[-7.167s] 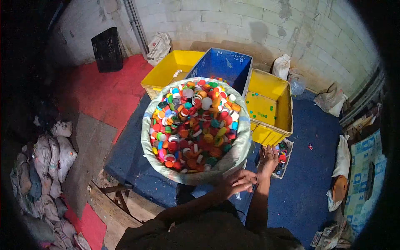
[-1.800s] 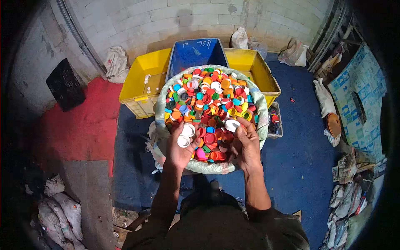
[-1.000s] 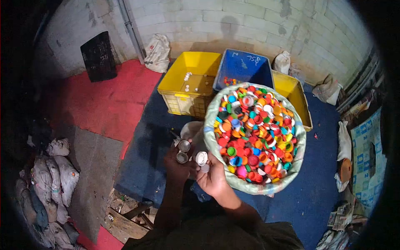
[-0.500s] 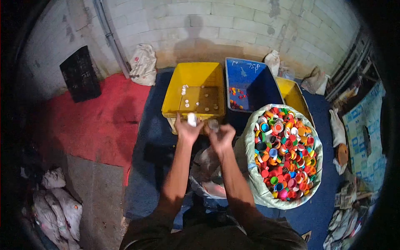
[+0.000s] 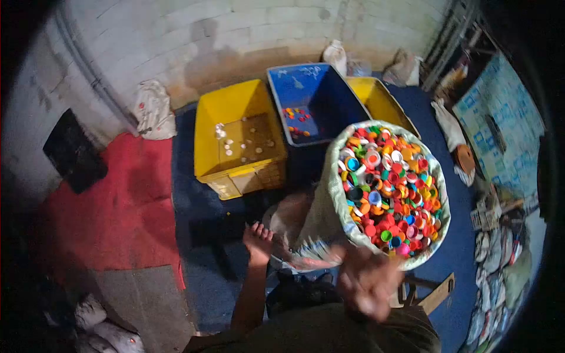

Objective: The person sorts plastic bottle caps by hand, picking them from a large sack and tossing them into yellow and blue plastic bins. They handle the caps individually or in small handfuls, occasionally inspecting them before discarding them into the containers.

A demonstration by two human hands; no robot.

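My left hand (image 5: 258, 241) is low in front of the yellow crate, its fingers curled in. What it holds, if anything, is hidden. My right hand (image 5: 369, 281) is close to the camera and smeared by motion, so its fingers do not show clearly. It overlaps the near rim of a large pale woven sack (image 5: 338, 197) in view. Bottle caps of many colours (image 5: 391, 194) fill that sack to the top. Several white caps (image 5: 228, 146) lie on the floor of the yellow crate (image 5: 235, 106). A few red, orange and yellow caps (image 5: 297, 116) are inside the blue crate (image 5: 347, 97).
A second yellow crate (image 5: 382, 97) stands behind the sack. Next to my left hand is a translucent plastic bag (image 5: 288, 220). White sacks (image 5: 155, 112) lean on the wall at left. A red mat (image 5: 118, 206) and blue floor covering (image 5: 200, 259) lie below. Bundles (image 5: 497, 265) line the right side.
Both hands have left the front of the yellow crate and moved apart. My left hand dropped lower; my right swung back toward the camera. The view has shifted right. More white caps lie in the crate.
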